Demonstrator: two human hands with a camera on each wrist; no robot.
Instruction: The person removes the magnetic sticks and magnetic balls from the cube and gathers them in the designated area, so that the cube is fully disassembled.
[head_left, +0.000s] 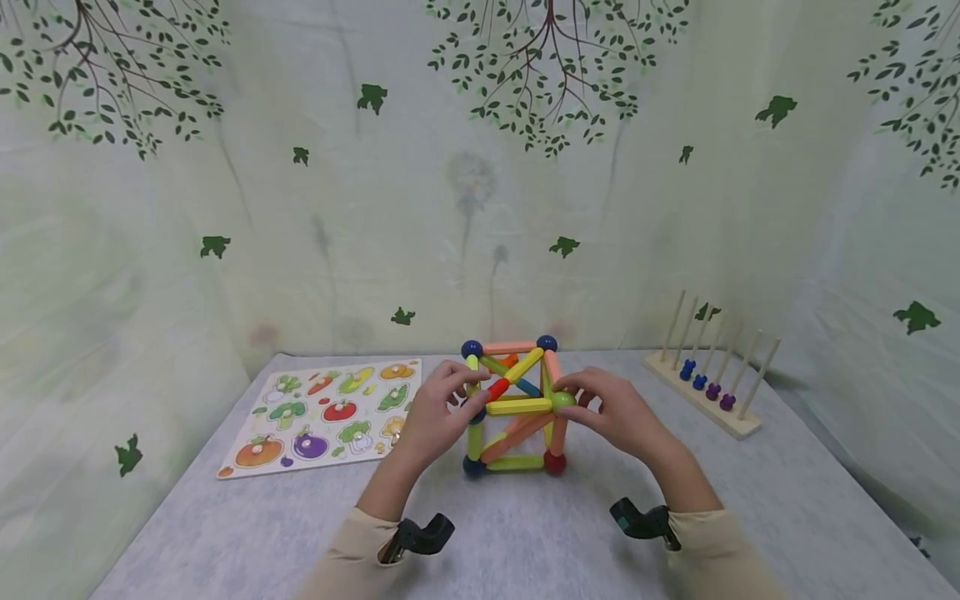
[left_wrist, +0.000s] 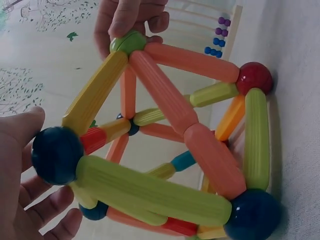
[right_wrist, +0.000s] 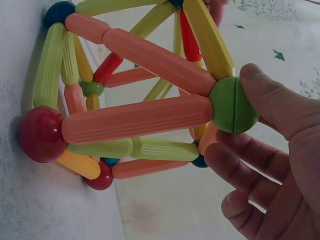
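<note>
A frame of coloured magnetic sticks and balls stands on the table, roughly cube-shaped with diagonal sticks across its sides. My left hand (head_left: 442, 408) is at its near upper left corner, with thumb and fingers around a dark blue ball (left_wrist: 57, 155). At the near upper right corner my right hand (head_left: 618, 408) pinches a green ball (right_wrist: 232, 105) between thumb and fingers. A yellow stick (head_left: 519, 406) joins these two balls. Below, a red ball (head_left: 555, 462) and another blue ball (head_left: 474, 467) rest on the table, joined by a light green stick (head_left: 516, 463).
Left of the frame lies a white board (head_left: 330, 417) with vegetable pictures, partly behind my left hand. A wooden peg rack (head_left: 705, 400) with several blue and purple beads stands at the right. Behind the grey table (head_left: 517, 542) hangs a leaf-patterned cloth (head_left: 480, 250).
</note>
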